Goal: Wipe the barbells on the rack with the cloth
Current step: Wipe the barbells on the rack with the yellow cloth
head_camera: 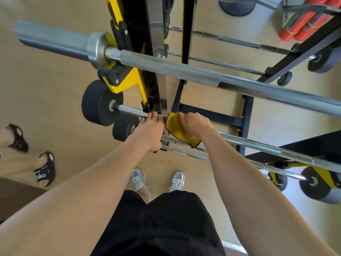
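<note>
Right hand (195, 124) clamps cloth (175, 126) round barbell (262, 145) right of rack upright (140, 21); left hand (149, 132) grips barbell alongside; shaft extends rightward.

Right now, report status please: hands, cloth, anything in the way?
Left hand holds lower barbell. Right hand grips yellow cloth on same bar. Rack upright close ahead of hands.

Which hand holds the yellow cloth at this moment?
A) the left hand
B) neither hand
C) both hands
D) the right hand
D: the right hand grips the yellow cloth on the barbell shaft, while the left hand holds the bare shaft beside it.
</note>
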A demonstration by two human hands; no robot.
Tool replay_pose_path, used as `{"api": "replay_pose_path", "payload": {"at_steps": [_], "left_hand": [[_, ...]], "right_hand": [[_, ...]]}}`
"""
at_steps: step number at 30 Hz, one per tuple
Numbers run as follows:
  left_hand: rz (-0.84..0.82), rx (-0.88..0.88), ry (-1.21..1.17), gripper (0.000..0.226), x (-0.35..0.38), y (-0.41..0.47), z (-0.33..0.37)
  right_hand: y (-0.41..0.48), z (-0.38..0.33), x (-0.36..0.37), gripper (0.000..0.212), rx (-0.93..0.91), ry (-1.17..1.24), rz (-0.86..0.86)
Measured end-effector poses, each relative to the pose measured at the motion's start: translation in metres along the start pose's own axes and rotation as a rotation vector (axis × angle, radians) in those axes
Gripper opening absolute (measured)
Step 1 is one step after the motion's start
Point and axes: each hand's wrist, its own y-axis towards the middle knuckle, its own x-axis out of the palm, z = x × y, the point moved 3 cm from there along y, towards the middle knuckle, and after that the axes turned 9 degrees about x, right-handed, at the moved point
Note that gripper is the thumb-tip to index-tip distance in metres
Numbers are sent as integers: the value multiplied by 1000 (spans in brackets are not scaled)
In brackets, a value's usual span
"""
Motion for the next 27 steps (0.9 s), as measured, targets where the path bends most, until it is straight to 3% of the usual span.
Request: {"api": "replay_pose_path", "payload": {"at_steps": [4, 6, 8, 10, 12, 15, 19, 24, 27], "left_hand": [[-40, 5, 26, 105, -2, 1, 0], [-48, 11, 24, 105, -3, 1, -2], [-43, 17, 1, 103, -4, 1, -3], [-31, 24, -23, 101, -7, 2, -3], [-41, 27, -40, 100, -9, 1, -4], [-55, 28, -66, 100, -10, 0, -4], [-62, 18, -72, 102, -10, -2, -3], [-64, 10, -64, 105, -9, -3, -1], [-71, 10, -65, 106, -6, -3, 0]], "right_hand": [[15, 4, -6, 43, 253, 168, -239], [18, 7, -4, 45, 321, 271, -217], [5, 10, -1, 49, 246, 274, -50], [-19, 17, 10, 48, -11, 89, 178], [-37, 28, 31, 58, -224, -158, 298], [-35, 27, 42, 74, -194, -352, 350], [-13, 11, 26, 38, -175, -332, 204], [-7, 8, -1, 56, -109, -69, -44], [6, 11, -4, 38, 84, 59, -133]]}}
